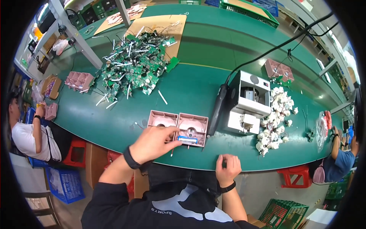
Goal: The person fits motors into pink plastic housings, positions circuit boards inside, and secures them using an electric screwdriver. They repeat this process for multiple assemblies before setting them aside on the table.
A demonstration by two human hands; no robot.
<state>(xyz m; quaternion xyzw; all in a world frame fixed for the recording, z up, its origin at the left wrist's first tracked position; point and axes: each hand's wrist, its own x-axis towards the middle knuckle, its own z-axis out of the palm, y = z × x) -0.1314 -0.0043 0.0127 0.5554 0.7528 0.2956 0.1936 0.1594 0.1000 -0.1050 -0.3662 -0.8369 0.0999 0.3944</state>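
Note:
My left hand (151, 143) reaches over a pair of pink plastic housings (206, 126) at the table's near edge. Its thumb and index finger are bent around the inner walls where the two housings meet. By the thumb tip, a blue cylindrical battery (187, 140) lies along the near side of the right-hand housing. Much of the left-hand housing is hidden under the hand. At the table edge to the right rests my right hand (228, 168), its fingers curled in. A dark spot shows between thumb and fingers, too small to make out.
A tangled heap of green circuit boards (133, 65) lies far left. Right of the housings are a black corded tool (218, 108), a white machine (249, 99) and a pile of white parts (274, 122). Co-workers sit at both sides; more pink housings (79, 81) stand farther left.

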